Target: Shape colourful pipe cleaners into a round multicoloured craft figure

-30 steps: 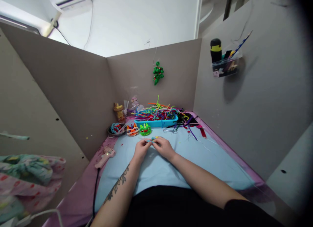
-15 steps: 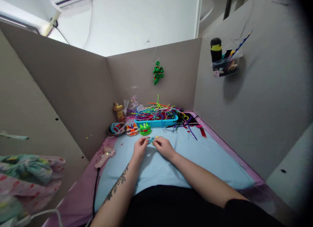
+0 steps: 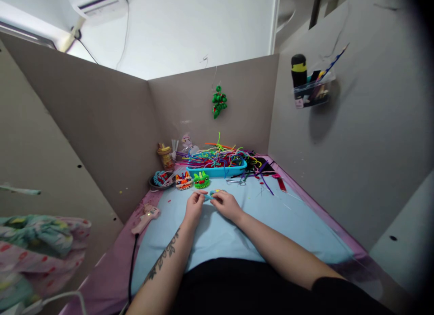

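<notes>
Between my fingertips is a small light-blue fuzzy pipe-cleaner piece (image 3: 207, 197) with a bit of yellow on it, partly hidden by my fingers. My left hand (image 3: 195, 204) pinches its left end. From the other side my right hand (image 3: 226, 204) closes on it with thumb and fingers. Just behind my hands stand a green pipe-cleaner animal head (image 3: 201, 180) and an orange-and-white one (image 3: 183, 181). A pair of metal scissors or pliers (image 3: 236, 182) lies a little beyond my right hand.
A blue tray (image 3: 217, 171) heaped with colourful pipe cleaners stands at the back. To its left is a dark bowl (image 3: 159, 184) with blue-and-red pieces. A pink glue gun (image 3: 145, 219) lies left on the light-blue cloth (image 3: 271, 233). Grey panels surround the table.
Both hands stay in nearly the same place, with the fingers shifting slightly around the light-blue piece. The camera view has moved a little.
</notes>
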`<state>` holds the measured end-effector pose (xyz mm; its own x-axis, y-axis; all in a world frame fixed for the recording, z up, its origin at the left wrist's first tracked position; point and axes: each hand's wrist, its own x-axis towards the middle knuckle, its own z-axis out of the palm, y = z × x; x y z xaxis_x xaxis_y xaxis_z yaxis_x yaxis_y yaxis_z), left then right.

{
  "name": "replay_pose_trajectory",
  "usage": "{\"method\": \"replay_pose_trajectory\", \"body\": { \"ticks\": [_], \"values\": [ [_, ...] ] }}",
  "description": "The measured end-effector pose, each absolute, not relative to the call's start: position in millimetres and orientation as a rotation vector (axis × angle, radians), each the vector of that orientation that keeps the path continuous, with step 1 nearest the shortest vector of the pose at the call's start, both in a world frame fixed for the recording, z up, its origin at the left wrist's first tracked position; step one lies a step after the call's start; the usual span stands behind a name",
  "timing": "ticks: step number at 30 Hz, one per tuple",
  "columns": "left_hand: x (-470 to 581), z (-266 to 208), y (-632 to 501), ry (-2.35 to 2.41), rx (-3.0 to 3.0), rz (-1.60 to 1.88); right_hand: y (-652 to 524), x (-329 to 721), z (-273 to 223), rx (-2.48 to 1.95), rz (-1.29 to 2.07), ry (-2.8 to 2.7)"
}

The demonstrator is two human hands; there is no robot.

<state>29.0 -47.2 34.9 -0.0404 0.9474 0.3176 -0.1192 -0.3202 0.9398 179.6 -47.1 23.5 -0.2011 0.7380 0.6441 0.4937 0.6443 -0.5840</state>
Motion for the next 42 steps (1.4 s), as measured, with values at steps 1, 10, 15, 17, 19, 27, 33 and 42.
{"method": "replay_pose_trajectory", "body": {
  "ticks": [1, 10, 15, 17, 19, 27, 33, 42],
  "values": [
    [28, 34, -46, 0.963, 1.322, 1.522, -47, 180, 23, -0.979, 0.312, -1.862],
    [26, 27, -40, 0.928, 1.26, 1.486, -46, 181, 21, -0.974, 0.346, -1.872],
    [27, 27, -40, 0.933, 1.243, 1.471, -44, 180, 21, -0.987, 0.329, -1.871],
    [27, 26, -40, 0.922, 1.232, 1.457, -44, 180, 21, -0.995, 0.32, -1.874],
    [28, 25, -39, 0.917, 1.224, 1.443, -45, 179, 22, -1.003, 0.307, -1.878],
    [22, 25, -33, 0.926, 0.99, 1.587, -44, 179, 18, -1.046, 0.414, -1.833],
    [24, 30, -36, 0.912, 0.933, 1.546, -42, 180, 18, -1.033, 0.391, -1.828],
    [34, 34, -47, 0.95, 1.277, 1.409, -47, 179, 24, -0.981, 0.406, -1.881]
  ]
}}
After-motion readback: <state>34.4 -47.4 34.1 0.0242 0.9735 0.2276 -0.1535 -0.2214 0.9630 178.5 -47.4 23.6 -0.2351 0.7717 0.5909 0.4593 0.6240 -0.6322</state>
